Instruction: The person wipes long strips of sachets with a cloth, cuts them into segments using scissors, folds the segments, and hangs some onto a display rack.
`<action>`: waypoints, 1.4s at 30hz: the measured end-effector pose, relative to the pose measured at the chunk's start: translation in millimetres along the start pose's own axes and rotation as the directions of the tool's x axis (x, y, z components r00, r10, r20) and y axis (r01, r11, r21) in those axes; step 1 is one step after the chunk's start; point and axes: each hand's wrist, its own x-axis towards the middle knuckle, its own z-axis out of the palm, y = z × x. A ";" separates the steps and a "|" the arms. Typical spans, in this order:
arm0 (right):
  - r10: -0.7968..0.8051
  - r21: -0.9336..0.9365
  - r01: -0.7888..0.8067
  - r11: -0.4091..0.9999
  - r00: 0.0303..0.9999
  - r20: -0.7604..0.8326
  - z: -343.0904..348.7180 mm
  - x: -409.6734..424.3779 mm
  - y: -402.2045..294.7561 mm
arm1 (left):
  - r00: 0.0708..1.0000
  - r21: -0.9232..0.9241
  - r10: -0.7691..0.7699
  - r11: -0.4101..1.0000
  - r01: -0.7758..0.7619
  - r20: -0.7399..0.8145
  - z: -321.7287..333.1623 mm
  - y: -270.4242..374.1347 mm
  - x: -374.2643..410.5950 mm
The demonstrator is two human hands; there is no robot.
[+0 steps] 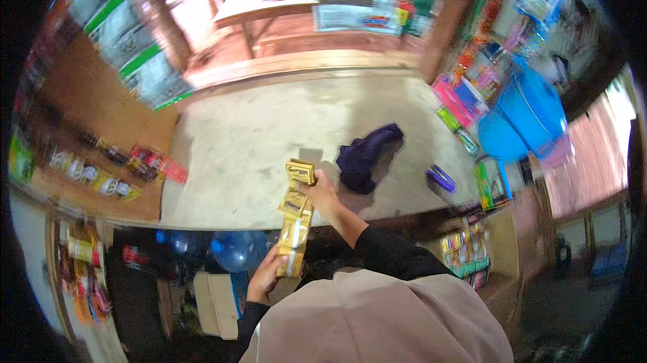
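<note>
A strip of gold sachets (pixel 294 221) runs between my two hands, over the near edge of a pale counter (pixel 242 135). My right hand (pixel 323 193) grips its upper end, where several sachets are folded into a small stack. Lower down, my left hand (pixel 267 273) holds the other end of the strip. The sachets bear dark writing. On the counter to the right of my right hand lies a crumpled dark purple cloth (pixel 366 161). A purple stapler-like object (pixel 441 179), blurred, rests farther right.
Hanging sachet strips (pixel 146 64) line the left side. Packets (pixel 106 176) sit on a wooden ledge at left. A blue bucket (pixel 525 115) is at right. Blue water jugs (pixel 237 249) and a cardboard box (pixel 216 302) are below the counter. Beyond it stands a table (pixel 273 1).
</note>
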 end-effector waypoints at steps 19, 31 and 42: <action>0.304 0.630 0.434 0.644 0.610 -0.731 -423.1 -263.4 51.4 | 0.692 0.736 -0.422 0.635 -0.236 0.586 329.7 -60.9 111.7; 0.551 0.701 0.443 0.558 0.434 -0.713 -564.0 -332.6 255.9 | 0.604 0.855 -0.626 0.477 -0.204 0.493 442.3 -262.1 181.1; 0.485 0.478 -0.235 0.846 0.711 -0.509 -526.5 -241.0 312.8 | 0.770 0.808 -0.245 0.154 -0.569 0.589 388.2 -282.1 216.0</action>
